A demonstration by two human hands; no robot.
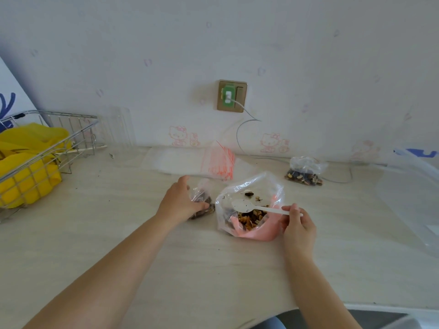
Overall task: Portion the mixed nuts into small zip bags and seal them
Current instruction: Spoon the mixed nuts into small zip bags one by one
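A large clear bag of mixed nuts (249,217) with a pink lining lies open on the pale table (118,233). My right hand (298,224) holds a white plastic spoon (251,207) by the handle, its bowl over the bag's mouth. Left of the big bag sits a small zip bag (202,200) partly filled with nuts, and my left hand (180,200) grips it from the left. Another small filled bag (305,172) rests at the back right. A stack of empty zip bags (218,162) with red seal lines lies near the wall.
A wire basket (59,143) holding yellow things stands at the far left. A wall socket (231,96) feeds a white cable (240,136) that runs down onto the table behind the bags. Clear plastic sheeting (408,186) covers the right side. The table's front edge curves at bottom right.
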